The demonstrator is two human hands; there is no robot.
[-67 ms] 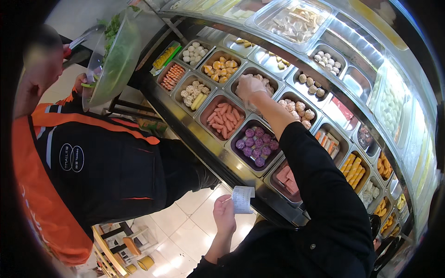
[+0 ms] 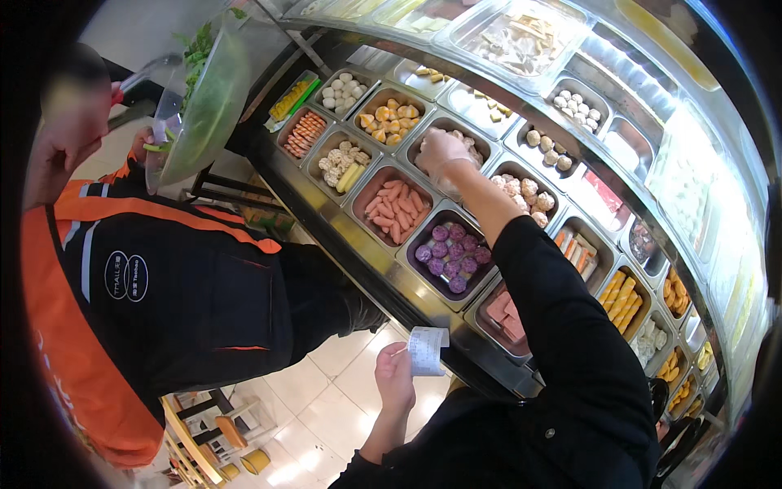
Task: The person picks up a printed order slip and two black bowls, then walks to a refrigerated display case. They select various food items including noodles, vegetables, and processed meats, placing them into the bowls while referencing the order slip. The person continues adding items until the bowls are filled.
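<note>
My left hand [image 2: 395, 376] pinches a curling white paper receipt [image 2: 425, 351] beside the counter's front edge. My right hand [image 2: 442, 151], in a thin clear glove, reaches into a metal tray of pale meatballs [image 2: 470, 145]. Its fingers look curled downward, and what lies between them is hidden. Just nearer me than that tray are small pink sausages [image 2: 397, 213] and purple balls [image 2: 454, 254], each in a tray of their own. Pinkish lumpy balls [image 2: 521, 196] fill the tray to the right of my wrist.
A person in an orange and black jacket [image 2: 187, 285] stands at the left, holding a translucent bowl of greens [image 2: 208, 114] and tongs [image 2: 147, 69]. A curved glass guard [image 2: 562, 114] runs above the trays. Yellow rolls [image 2: 621, 300] lie farther right. Below is a tiled floor [image 2: 326, 416].
The person's bowl and tongs have shifted slightly. My right hand stays in the tray with barely any movement, and my left hand keeps the receipt in place.
</note>
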